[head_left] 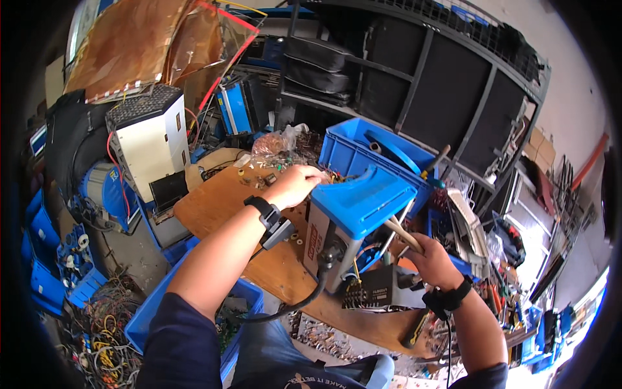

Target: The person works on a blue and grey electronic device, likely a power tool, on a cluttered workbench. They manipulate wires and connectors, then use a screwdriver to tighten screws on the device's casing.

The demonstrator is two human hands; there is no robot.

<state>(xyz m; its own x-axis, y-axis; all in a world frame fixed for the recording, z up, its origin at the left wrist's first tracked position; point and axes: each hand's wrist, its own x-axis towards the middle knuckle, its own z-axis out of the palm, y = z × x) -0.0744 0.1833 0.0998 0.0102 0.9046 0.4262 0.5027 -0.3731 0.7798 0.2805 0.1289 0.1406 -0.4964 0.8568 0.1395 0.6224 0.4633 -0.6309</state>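
A box-shaped machine with a blue top cover and silver sides stands tilted on a wooden board. My left hand rests on its upper far corner, fingers curled over the edge. My right hand grips the wooden handle of a hammer, whose head end lies against the machine's right side under the blue cover. A thick black cable hangs from the machine's front. A black component block sits just below my right hand.
A blue plastic crate stands behind the machine. A white computer case stands at left. Blue bins of wires and scrap lie lower left, a dark metal rack behind, tools and parts at right.
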